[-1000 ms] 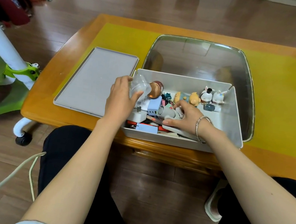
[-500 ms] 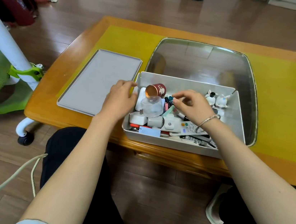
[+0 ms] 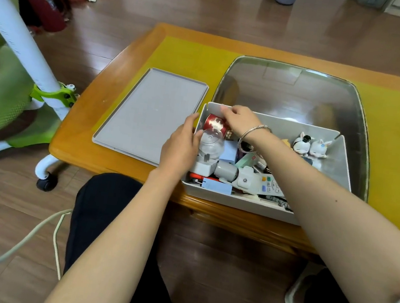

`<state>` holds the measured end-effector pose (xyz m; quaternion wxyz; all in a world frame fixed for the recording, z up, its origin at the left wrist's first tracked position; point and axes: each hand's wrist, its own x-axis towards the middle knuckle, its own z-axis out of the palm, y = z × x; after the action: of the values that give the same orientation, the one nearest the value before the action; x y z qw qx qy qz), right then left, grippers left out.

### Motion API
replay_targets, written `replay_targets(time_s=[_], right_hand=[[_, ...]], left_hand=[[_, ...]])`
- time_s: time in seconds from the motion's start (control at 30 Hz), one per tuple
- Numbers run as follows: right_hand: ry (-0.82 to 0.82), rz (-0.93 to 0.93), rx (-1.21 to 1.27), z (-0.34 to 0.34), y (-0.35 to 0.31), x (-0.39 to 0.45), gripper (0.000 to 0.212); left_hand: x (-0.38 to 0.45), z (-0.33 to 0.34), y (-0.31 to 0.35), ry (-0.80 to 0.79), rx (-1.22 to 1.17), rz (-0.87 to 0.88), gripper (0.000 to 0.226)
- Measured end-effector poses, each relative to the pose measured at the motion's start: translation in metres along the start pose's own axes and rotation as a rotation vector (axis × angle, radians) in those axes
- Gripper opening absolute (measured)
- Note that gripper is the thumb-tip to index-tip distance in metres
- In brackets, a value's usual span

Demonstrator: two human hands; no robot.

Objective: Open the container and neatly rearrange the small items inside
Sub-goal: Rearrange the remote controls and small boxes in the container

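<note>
Your open box (image 3: pixel 336 169) sat at the table's (image 3: pixel 88 141) near edge, its lid (image 3: pixel 147 116) flat just to the left. Your right hand (image 3: pixel 241 121) curled over the red can (image 3: pixel 213 125) in the far-left corner, gripping it. Your left hand (image 3: pixel 181 146) pressed relaxed fingers against the clear ball (image 3: pixel 211 142) beside the box wall. Two rabbit figures (image 3: pixel 310 146) stood at the far right.

Container (image 3: pixel 339 169) sits on the surface (image 3: pixel 130 50) at the near edge, lid (image 3: pixel 147 116) flat to its left, tray (image 3: pixel 290 92) directly behind it.
</note>
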<state>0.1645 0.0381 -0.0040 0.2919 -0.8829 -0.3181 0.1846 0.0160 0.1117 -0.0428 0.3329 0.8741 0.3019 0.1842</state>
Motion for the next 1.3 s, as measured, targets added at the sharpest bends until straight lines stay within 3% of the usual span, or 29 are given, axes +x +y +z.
replay_targets(time_s=[0.3, 0.5, 0.63, 0.97, 1.07, 1.3], right_hand=[[0.04, 0.204, 0.009, 0.008, -0.001, 0.007, 0.024], [-0.187, 0.228, 0.003, 0.005, 0.005, 0.008, 0.023], [-0.223, 0.281, 0.081, 0.004, 0.004, 0.012, 0.037], [-0.169, 0.482, 0.678, 0.009, 0.012, 0.014, 0.025], [-0.163, 0.385, 0.668, 0.001, 0.016, 0.014, 0.019], [-0.418, 0.301, 0.577, -0.012, 0.016, 0.019, 0.016]], left_hand=[[0.005, 0.006, -0.002, 0.001, 0.153, 0.063, 0.052], [0.016, 0.01, 0.002, -0.16, 0.293, 0.01, 0.079], [0.025, 0.011, 0.007, -0.178, 0.239, -0.009, 0.069], [0.023, 0.012, 0.007, -0.131, 0.184, 0.022, 0.067], [0.023, 0.01, 0.007, -0.123, 0.12, 0.05, 0.061], [0.019, 0.005, 0.007, -0.152, 0.041, 0.127, 0.051]])
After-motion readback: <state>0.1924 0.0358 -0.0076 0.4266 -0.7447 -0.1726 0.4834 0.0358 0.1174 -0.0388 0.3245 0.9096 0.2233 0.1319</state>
